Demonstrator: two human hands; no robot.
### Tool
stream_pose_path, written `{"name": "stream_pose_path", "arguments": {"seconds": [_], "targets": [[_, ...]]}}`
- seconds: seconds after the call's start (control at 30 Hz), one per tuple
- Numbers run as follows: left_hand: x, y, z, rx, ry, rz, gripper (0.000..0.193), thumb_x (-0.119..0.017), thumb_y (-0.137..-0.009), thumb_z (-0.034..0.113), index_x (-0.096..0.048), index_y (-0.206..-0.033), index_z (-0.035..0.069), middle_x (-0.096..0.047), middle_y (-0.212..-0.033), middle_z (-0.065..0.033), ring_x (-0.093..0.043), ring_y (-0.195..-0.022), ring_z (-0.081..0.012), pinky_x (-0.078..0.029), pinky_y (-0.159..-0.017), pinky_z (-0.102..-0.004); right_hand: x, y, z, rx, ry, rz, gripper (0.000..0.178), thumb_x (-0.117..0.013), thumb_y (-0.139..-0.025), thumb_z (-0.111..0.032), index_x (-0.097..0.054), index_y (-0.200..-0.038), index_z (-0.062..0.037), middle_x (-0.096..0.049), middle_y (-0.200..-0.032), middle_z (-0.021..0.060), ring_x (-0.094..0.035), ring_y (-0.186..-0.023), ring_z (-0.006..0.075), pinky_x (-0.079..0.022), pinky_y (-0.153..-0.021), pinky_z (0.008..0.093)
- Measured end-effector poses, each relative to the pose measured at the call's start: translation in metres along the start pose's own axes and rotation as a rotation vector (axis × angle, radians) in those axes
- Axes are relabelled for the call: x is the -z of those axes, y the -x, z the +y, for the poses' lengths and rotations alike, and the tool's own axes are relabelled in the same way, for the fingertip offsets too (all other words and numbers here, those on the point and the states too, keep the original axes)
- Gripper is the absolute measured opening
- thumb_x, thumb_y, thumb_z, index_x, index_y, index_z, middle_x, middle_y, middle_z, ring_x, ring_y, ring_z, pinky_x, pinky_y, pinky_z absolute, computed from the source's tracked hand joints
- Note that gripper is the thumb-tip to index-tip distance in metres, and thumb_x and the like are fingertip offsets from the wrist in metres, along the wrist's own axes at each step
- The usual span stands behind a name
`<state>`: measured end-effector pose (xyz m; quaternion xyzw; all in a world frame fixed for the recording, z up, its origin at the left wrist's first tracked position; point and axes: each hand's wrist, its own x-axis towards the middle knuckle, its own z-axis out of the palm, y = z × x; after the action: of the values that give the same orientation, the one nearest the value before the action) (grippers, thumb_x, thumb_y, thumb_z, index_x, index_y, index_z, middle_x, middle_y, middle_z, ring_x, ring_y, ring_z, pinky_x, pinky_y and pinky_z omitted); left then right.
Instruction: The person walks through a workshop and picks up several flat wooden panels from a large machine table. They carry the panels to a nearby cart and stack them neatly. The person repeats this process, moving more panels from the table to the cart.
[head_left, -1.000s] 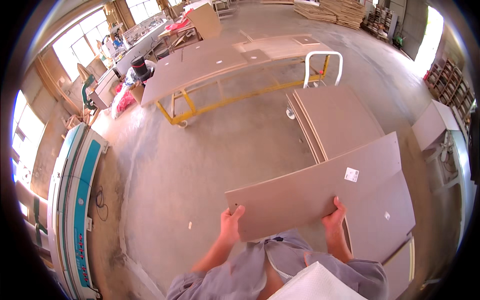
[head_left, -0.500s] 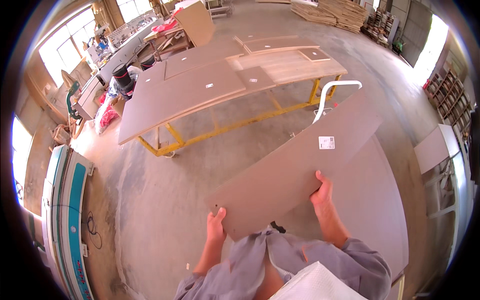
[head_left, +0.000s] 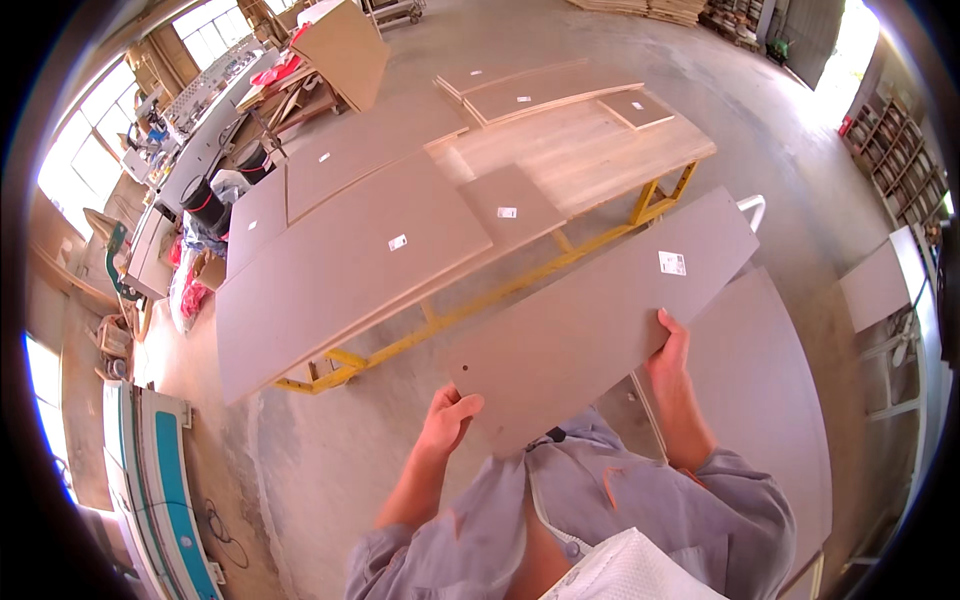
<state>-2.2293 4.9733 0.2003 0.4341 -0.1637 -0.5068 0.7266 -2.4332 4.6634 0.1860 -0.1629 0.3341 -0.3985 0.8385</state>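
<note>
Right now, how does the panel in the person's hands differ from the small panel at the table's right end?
The held panel is longer than the small panel. The left hand and right hand grip the held panel, while the small panel lies on the table. Both are greyish brown with a white label.
</note>
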Motion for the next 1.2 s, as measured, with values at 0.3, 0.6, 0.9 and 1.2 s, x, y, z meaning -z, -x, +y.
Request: {"name": "stream_pose_path", "arguments": {"seconds": [0.3,0.6,0.9,1.2], "targets": [[0.019,-0.279,0.031,0.020,-0.083,0.130,0.036,-0.058,-0.081,0.006,-0.054,-0.115,-0.004,-0.062,-0.106,-0.0075,-0.058,-0.097,-0.0158,-0.044,-0.084,-0.0288,-0.071,-0.313,-0.007,-0.132,0.028,0.101,0.031,-0.057,-0.080,-0.016,-0.053,-0.108,-0.0032,-0.060,-0.101,0.0094,-0.058,-0.094,0.0254,-0.049,-0.082,0.0393],[-0.043,-0.510,0.049,0.259,0.004,0.237,0.028,-0.059,-0.082,0.007,-0.055,-0.108,-0.002,-0.062,-0.096,-0.0052,-0.057,-0.082,-0.0144,-0.045,-0.071,-0.0274,-0.061,-0.521,-0.062,-0.217,0.002,0.266,0.032,-0.059,-0.080,-0.025,-0.055,-0.105,-0.0049,-0.060,-0.100,0.0103,-0.058,-0.091,0.0258,-0.048,-0.080,0.0404],[-0.054,-0.643,-0.003,0.411,-0.004,0.240,0.029,-0.056,-0.085,0.009,-0.048,-0.112,0.003,-0.058,-0.108,-0.0082,-0.059,-0.096,-0.0202,-0.050,-0.085,-0.0351,-0.074,-0.532,-0.036,-0.278,-0.062,0.181,0.028,-0.059,-0.084,-0.019,-0.055,-0.105,0.0002,-0.063,-0.098,0.0103,-0.061,-0.091,0.0239,-0.049,-0.084,0.0357],[0.001,-0.643,0.017,0.358,-0.225,0.290,0.057,-0.055,-0.089,0.013,-0.029,-0.136,-0.005,-0.056,-0.118,-0.0156,-0.059,-0.100,-0.0229,-0.049,-0.085,-0.0335,-0.087,-0.563,-0.008,-0.222,0.025,0.252,0.021,-0.060,-0.087,-0.025,-0.057,-0.094,-0.0059,-0.064,-0.089,0.0059,-0.062,-0.082,0.0194,-0.050,-0.073,0.0303]]}}
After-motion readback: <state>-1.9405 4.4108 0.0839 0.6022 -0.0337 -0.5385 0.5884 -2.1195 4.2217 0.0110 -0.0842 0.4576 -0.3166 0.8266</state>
